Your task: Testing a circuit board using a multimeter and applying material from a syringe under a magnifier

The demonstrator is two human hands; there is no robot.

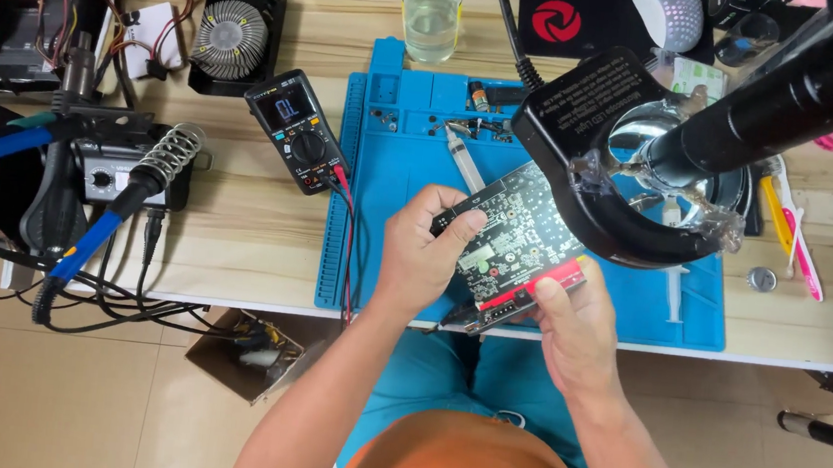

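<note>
Now both hands hold one black circuit board (522,228) with a red strip along its lower edge, tilted above the near part of the blue repair mat (387,221). The left hand (425,255) grips the left end of the board, fingers curled around the edge and thumb on top. The right hand (574,328) takes the lower right corner, near the red strip, with the thumb pressed on the upper face and the other fingers under the board, so I cannot tell how they are bent. The top right part of the board goes below a black ring light (596,129) of a microscope (790,96), which hangs over the mat. A syringe (463,158) lies on the mat just behind the board. Left of the mat stands a black multimeter (297,130), and its red and black leads (347,248) run down along the mat's left border. Farther left, a soldering iron with blue handle (100,231) rests in a coil holder (172,152). A clear bottle (430,9) stands behind the mat.
</note>
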